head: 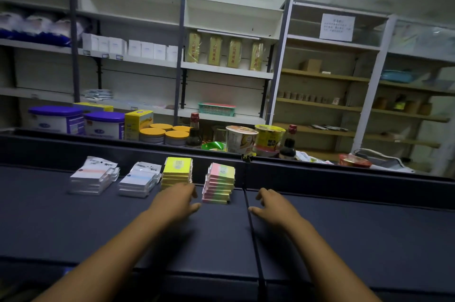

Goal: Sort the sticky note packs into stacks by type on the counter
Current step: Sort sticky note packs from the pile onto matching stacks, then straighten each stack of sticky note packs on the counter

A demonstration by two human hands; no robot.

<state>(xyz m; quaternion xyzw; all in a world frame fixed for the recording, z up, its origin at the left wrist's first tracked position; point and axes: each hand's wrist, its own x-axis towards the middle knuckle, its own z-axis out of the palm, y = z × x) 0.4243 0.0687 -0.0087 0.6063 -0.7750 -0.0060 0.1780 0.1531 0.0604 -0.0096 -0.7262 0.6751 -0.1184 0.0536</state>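
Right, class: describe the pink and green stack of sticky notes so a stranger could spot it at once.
Look at the dark counter, where four stacks stand in a row near its back edge. The pink and green stack is the rightmost, beside the plain yellow stack. It alone is striped in two colours; the other two are in clear wrappers.

The scene is dim, with a cool greenish cast; the dark counter soaks up most of the light and shows soft, faint shadows under both forearms; the white shelves at twelve o'clock are the brightest area; the left hand is smeared by motion blur at its fingertips; the right hand is a little sharper; wide-angle distortion bows the shelf posts and tilts them toward the edges; goods at nine and three o'clock look soft and hazy; corners darken.
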